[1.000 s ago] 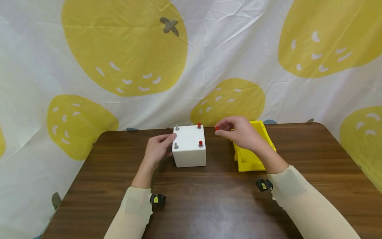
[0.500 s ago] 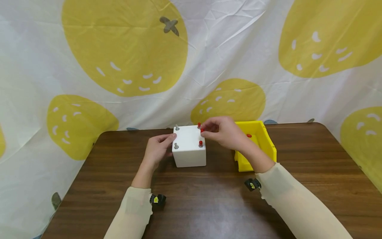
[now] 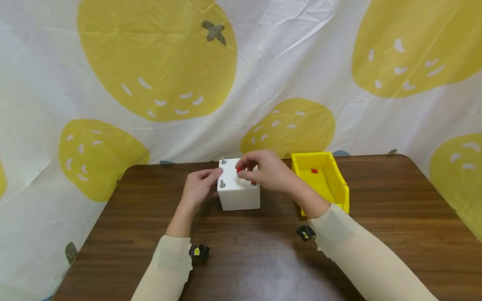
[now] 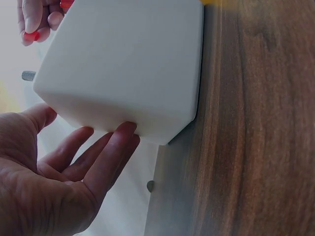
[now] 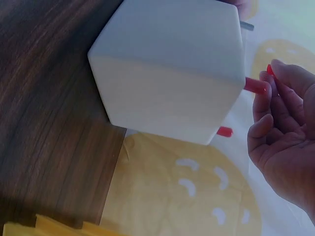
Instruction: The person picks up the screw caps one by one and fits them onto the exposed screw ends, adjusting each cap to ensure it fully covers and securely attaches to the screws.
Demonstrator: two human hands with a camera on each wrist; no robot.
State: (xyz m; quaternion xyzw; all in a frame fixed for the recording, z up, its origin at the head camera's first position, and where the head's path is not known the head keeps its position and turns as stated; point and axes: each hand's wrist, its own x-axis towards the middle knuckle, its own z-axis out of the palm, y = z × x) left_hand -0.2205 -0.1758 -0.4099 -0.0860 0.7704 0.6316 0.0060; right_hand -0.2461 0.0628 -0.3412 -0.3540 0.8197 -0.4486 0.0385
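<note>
A white block (image 3: 239, 200) stands on the table with threaded posts rising from its top. Two bare metal posts are on its left side, the near one (image 3: 222, 184) and the far one (image 3: 223, 160). Red caps (image 5: 255, 85) cover the two posts on the right; my right hand partly hides these in the head view. My left hand (image 3: 196, 188) holds the block's left side, thumb at the top edge and fingertips against the side face. Over the block's top, my right hand (image 3: 266, 170) pinches a small red cap (image 3: 239, 170) between thumb and finger.
A yellow bin (image 3: 345, 194) sits right of the block, with a loose red cap (image 3: 314, 170) inside. Behind the brown wooden table (image 3: 248, 255) hangs a white cloth (image 3: 286, 75) with yellow fruit prints, close to the table's back edge.
My right hand has moved left from the bin's edge to over the block, carrying the red cap. The bin's inside now shows. My left hand and the block have stayed put.
</note>
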